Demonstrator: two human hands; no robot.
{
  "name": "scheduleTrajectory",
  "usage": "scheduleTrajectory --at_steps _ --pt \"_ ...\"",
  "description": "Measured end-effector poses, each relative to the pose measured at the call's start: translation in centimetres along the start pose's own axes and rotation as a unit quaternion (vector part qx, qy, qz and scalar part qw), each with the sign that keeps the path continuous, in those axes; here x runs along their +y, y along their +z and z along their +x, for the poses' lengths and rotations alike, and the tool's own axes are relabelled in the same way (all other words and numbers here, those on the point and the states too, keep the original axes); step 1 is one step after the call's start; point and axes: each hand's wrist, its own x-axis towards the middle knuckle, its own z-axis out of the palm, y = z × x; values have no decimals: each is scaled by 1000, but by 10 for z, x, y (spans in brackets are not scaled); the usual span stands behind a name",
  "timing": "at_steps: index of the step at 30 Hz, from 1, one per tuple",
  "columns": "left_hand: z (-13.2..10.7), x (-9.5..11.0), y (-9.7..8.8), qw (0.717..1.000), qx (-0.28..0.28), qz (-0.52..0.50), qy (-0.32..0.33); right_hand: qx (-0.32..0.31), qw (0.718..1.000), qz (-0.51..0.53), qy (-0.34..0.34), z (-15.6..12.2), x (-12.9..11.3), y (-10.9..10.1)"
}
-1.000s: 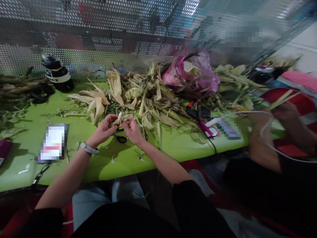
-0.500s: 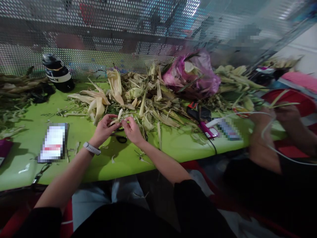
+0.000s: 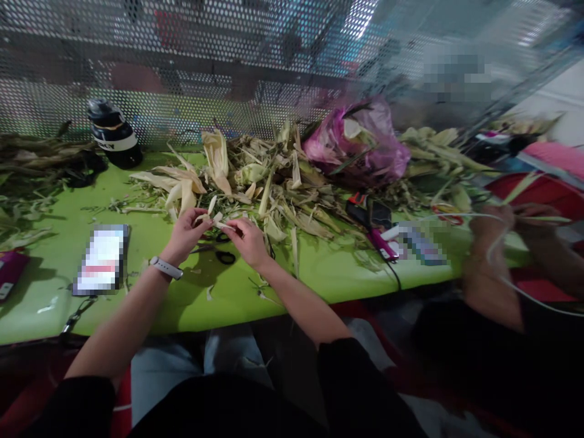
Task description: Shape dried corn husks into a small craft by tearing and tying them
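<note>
My left hand (image 3: 186, 232), with a white band on the wrist, pinches a pale piece of corn husk (image 3: 212, 205) that sticks up past the fingertips. Close beside it, my right hand (image 3: 250, 241) pinches a pale husk strip (image 3: 221, 221) reaching toward the left fingers. Whether the two pieces are joined, I cannot tell. Black-handled scissors (image 3: 225, 257) lie on the green tabletop (image 3: 191, 307) under my hands, partly covered by them. Just behind my fingers spreads a heap of dry corn husks (image 3: 292, 188), with a curled pale husk (image 3: 215, 155) standing up in it.
A dark bottle (image 3: 116, 137) stands at the back left, before a perforated metal panel (image 3: 191, 79). On the left lies a phone (image 3: 103, 258). A pink plastic bag (image 3: 360, 143) and a power bank (image 3: 385, 243) are to the right. At far right, a co-worker's hands (image 3: 495, 228) hold husk strips.
My hands have drawn slightly apart, and a pale husk strip now shows between them. The scissors are more exposed. The view has shifted slightly.
</note>
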Motion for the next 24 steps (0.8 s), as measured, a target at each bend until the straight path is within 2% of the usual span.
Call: scheduleTrajectory --at_steps 5,9,12,15,18,21,24 --pt "4 -7 -5 997 -16 69 11 -35 986 -139 -88 1 2 -4" --pt "4 -7 -10 976 -143 162 28 -18 962 -215 -165 5 2 -9" --pt "2 -1 -12 944 -213 237 83 -52 959 -204 -192 7 5 -7" --pt "0 5 -13 933 -234 250 114 -83 972 -165 -147 6 7 -4" --pt "-3 8 -13 950 -218 192 112 -74 992 -71 -76 5 5 -3" --pt "-5 9 -9 978 -165 102 77 -64 996 55 14 5 2 -4" --pt "-7 8 -2 995 -96 6 17 -48 983 155 90 5 1 -2"
